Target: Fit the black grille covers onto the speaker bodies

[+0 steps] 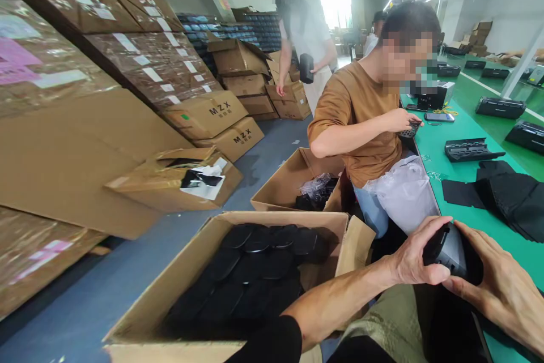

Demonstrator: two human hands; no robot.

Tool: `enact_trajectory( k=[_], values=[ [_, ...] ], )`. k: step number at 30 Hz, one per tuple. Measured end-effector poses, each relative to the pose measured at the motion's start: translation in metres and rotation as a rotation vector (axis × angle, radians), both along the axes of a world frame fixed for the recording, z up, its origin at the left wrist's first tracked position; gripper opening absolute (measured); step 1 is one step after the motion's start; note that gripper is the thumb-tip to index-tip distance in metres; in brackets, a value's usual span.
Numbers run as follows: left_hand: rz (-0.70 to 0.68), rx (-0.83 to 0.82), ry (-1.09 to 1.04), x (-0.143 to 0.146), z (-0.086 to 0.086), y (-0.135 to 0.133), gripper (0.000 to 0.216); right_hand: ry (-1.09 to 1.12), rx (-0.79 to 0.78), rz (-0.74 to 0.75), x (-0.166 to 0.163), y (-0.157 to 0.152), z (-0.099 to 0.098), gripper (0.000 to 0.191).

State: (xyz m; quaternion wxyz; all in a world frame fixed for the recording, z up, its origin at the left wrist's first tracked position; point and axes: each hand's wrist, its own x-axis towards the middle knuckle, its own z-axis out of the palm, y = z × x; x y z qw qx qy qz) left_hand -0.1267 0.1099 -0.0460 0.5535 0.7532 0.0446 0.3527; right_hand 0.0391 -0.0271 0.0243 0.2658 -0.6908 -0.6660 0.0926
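Note:
A black plastic housing (453, 252) with rounded edges is held between both of my hands at the lower right, over my lap beside the table edge. My left hand (419, 255) grips its left side, thumb in front and fingers over the top. Against its right side, my right hand (488, 267) closes with the thumb near the lower front. An open cardboard box (144, 300) stands to my left, with several black rounded housings (255, 264) packed in rows inside it.
Along the right runs a green table (429, 150) with a slotted black shell (471, 149), black sheets (505, 196) and a phone (439, 117). A seated co-worker (357, 102) handles a black mesh part; another person (306, 40) stands behind. Stacked cartons (204, 116) line the left.

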Motion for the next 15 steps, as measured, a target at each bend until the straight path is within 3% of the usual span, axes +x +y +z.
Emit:
enact_trajectory(
  k=[4, 7, 11, 15],
  values=[
    [-0.113, -0.129, 0.092, -0.007, -0.003, 0.006, 0.112, -0.009, -0.064, -0.045, 0.0, 0.013, -0.01, 0.075],
    [-0.143, -0.361, 0.079, -0.004, -0.012, 0.01, 0.109, 0.037, -0.108, -0.062, 0.008, 0.027, -0.017, 0.082],
    [0.009, -0.593, 0.101, 0.003, -0.02, 0.007, 0.092, 0.116, -0.293, -0.068, 0.033, 0.044, -0.015, 0.086],
    [0.084, -0.545, 0.162, 0.013, -0.012, -0.001, 0.074, 0.302, -0.471, -0.013, 0.063, 0.021, -0.008, 0.089]
  ],
)
